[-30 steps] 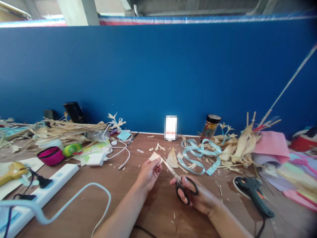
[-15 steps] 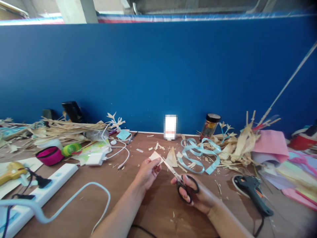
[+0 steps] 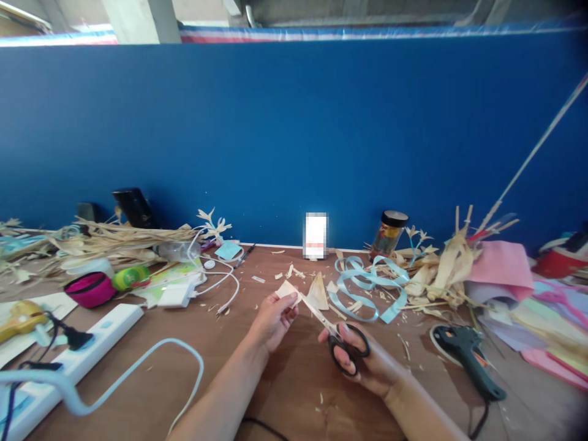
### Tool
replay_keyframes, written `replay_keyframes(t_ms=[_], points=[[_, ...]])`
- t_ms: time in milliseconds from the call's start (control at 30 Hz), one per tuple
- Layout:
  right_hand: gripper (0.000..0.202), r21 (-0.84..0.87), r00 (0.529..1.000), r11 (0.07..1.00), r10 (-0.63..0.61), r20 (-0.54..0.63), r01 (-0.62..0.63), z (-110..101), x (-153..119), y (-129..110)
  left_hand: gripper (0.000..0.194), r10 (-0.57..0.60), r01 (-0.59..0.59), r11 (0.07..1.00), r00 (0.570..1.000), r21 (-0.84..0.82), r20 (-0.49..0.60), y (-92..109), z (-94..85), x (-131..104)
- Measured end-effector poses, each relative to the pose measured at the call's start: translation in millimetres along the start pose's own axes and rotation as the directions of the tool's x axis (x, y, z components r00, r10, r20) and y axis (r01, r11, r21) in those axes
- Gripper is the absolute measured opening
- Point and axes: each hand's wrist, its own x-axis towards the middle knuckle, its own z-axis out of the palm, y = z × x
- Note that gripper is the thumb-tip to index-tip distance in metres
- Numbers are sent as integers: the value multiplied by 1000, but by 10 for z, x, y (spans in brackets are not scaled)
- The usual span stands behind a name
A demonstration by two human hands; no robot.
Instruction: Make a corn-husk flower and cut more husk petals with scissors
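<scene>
Between the thumb and fingers of my left hand (image 3: 275,318) is a small pale piece of corn husk (image 3: 285,288). My right hand (image 3: 367,361) has its fingers through the black handles of a pair of scissors (image 3: 327,323). The scissors' blades point up and left, their tips at the right edge of the held piece. Whether the tips touch it, I cannot tell. Just behind the blades a pointed piece of husk (image 3: 318,291) lies on the table, with small cut scraps (image 3: 294,271) around it.
A light blue ribbon (image 3: 367,278) lies curled behind my right hand, near a lidded jar (image 3: 389,236). A glue gun (image 3: 468,358) rests at right. On the left are a power strip (image 3: 110,331), cables and husk strips (image 3: 110,237). A blue partition (image 3: 275,122) stands behind.
The scissors and my right hand have shifted very slightly to the right. My left hand keeps its hold on the husk piece.
</scene>
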Motion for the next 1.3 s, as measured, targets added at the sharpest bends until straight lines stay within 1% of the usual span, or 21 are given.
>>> replay_keyframes(t_ms=[267,633,800,900,1033,1167,1300], points=[[38,-34,1000,999,9,-17,-9,22,-10,-23,19,-3,3,1000,1000,2,10,-2,-15,12],[38,-69,1000,997,15,-5,-16,45,-13,-64,20,-3,3,1000,1000,10,0,9,2,-2],[36,-74,1000,997,15,10,-15,62,-17,-65,20,5,-5,1000,1000,8,12,10,4,-1],[39,-73,1000,997,18,24,-16,59,-14,-51,18,14,-14,1000,1000,9,8,2,7,0],[43,-50,1000,998,29,5,-28,46,-6,-35,17,22,-22,1000,1000,22,-1,-16,11,3],[40,-61,1000,998,24,6,-24,42,-3,-33,18,12,-11,1000,1000,29,-13,-29,11,6],[38,-59,1000,998,4,7,-3,39,0,-25,17,17,-17,999,1000,28,1,-31,6,4]])
